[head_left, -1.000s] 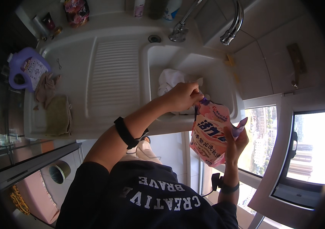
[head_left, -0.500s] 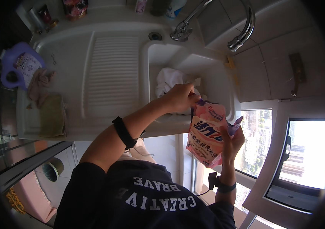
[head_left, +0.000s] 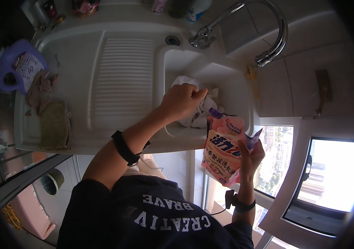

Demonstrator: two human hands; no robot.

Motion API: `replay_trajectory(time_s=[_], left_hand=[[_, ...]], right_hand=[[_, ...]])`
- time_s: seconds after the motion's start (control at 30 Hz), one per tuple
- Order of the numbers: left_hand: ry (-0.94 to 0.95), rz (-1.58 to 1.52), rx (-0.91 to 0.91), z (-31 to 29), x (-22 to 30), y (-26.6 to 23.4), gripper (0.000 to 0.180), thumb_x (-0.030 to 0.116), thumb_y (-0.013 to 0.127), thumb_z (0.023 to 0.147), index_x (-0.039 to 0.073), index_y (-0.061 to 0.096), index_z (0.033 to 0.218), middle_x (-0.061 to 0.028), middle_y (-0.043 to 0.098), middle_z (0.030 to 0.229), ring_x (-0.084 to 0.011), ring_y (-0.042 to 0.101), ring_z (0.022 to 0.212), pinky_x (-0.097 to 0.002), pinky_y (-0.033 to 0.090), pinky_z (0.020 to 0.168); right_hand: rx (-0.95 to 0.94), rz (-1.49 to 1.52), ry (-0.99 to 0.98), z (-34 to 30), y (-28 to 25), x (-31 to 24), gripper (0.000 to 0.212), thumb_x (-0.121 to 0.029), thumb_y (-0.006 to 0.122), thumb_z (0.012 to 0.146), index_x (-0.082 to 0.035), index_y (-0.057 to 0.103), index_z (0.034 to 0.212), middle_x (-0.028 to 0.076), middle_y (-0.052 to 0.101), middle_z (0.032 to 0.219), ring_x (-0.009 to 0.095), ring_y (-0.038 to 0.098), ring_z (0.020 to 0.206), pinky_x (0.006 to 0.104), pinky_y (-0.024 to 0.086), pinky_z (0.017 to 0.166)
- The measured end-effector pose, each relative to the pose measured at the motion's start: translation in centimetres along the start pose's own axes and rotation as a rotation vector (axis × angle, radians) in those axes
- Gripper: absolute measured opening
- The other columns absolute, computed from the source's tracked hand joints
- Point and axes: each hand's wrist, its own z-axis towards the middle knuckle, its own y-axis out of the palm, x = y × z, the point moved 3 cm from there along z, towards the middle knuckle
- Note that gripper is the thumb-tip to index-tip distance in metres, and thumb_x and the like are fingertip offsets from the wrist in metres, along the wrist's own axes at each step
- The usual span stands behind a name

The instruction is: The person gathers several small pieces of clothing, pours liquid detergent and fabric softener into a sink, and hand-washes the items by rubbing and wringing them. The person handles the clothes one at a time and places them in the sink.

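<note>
Daylight from the window (head_left: 330, 174) at the person's right falls beside a white sink (head_left: 157, 89) with a ridged washboard. As things stand, the pink pouch (head_left: 222, 143) is in hand, tilted at the basin's front edge, its upper side grasped by the right hand (head_left: 251, 157). White cloth (head_left: 200, 118) already lies in the basin. Above it hangs the left hand (head_left: 181, 101), curled and apart from the purple spout (head_left: 215, 113); whether its grip pinches anything cannot be told. No liquid shows leaving the spout, and whether it is uncapped is unclear.
</note>
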Motion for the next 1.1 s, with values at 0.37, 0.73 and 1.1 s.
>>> replay_trajectory(time_s=[0.37,0.73,1.1], left_hand=[[-0.028,-0.128,0.051,-3.4,-1.0,-4.2,0.048,0.038,0.054,0.093,0.004,0.051,0.06,-0.002,0.04,0.046,-0.0106,0.036,0.044,-0.03,0.03,0.045],[-0.017,-0.149,0.055,-4.3,-2.2,-6.5,0.045,0.038,0.055,0.093,0.004,0.055,0.063,-0.0013,0.042,0.047,-0.0097,0.036,0.044,-0.029,0.029,0.045],[-0.045,-0.164,0.037,-4.5,-2.7,-6.7,0.044,0.036,0.055,0.093,0.004,0.055,0.064,-0.0012,0.042,0.047,-0.0096,0.036,0.044,-0.0294,0.029,0.045]], right_hand=[[-0.086,-0.261,0.058,2.0,1.8,-1.4,0.018,-0.001,0.071,0.074,0.001,0.053,0.078,0.003,0.06,0.071,0.006,0.052,0.065,0.021,0.043,0.058],[-0.139,-0.264,0.054,2.9,3.1,-1.7,0.018,0.0,0.072,0.074,0.001,0.054,0.078,0.002,0.059,0.07,0.006,0.05,0.062,0.0207,0.042,0.055],[-0.168,-0.24,0.037,3.3,3.8,-1.4,0.02,-0.002,0.072,0.076,0.0,0.052,0.076,-0.001,0.054,0.068,0.004,0.046,0.06,0.0183,0.037,0.052]])
